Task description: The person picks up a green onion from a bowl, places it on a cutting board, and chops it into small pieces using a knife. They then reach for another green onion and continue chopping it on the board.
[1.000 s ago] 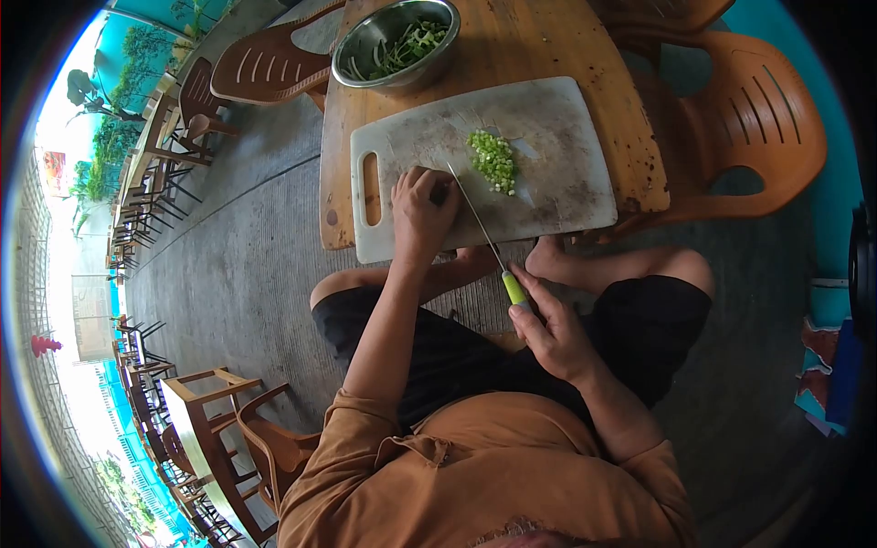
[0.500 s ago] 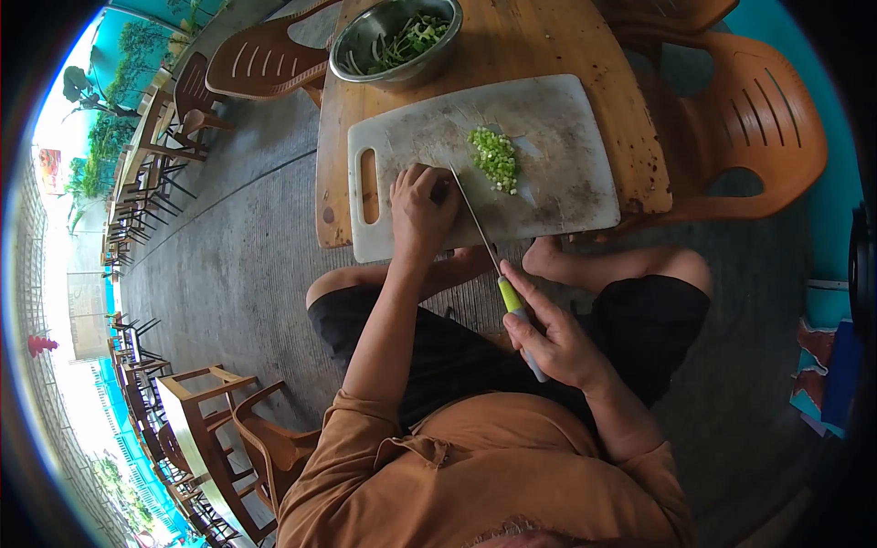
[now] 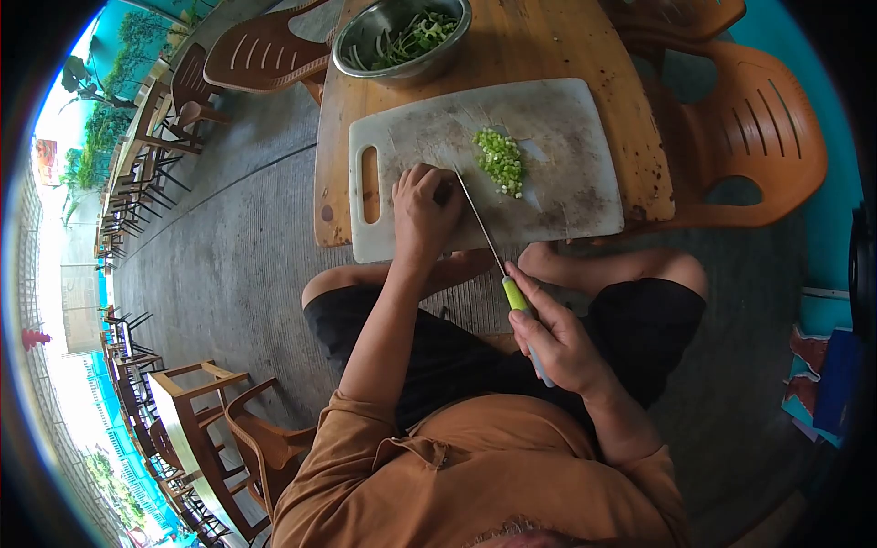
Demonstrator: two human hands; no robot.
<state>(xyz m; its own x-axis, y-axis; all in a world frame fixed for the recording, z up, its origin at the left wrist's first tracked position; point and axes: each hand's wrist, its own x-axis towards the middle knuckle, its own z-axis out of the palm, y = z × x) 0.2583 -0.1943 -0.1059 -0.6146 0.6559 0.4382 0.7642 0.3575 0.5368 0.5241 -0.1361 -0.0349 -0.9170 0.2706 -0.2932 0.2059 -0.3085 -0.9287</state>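
A white cutting board (image 3: 557, 196) lies on a wooden table (image 3: 539, 46). My left hand (image 3: 422, 212) is curled on the board's near edge, fingers closed over something I cannot make out. My right hand (image 3: 557, 342) grips the yellow-green handle of a knife (image 3: 489, 239), whose thin blade reaches up onto the board beside my left fingers. A small heap of chopped green onion (image 3: 500, 160) sits on the board just right of the blade tip.
A steel bowl (image 3: 402, 38) with green stalks stands behind the board. An orange plastic chair (image 3: 758, 119) is at the right, a brown chair (image 3: 265, 57) at the left. Concrete floor and rows of wooden tables and chairs (image 3: 196, 402) stretch along the left.
My right hand has slid back along the knife handle and now grips it fully. My left hand stays put on the board.
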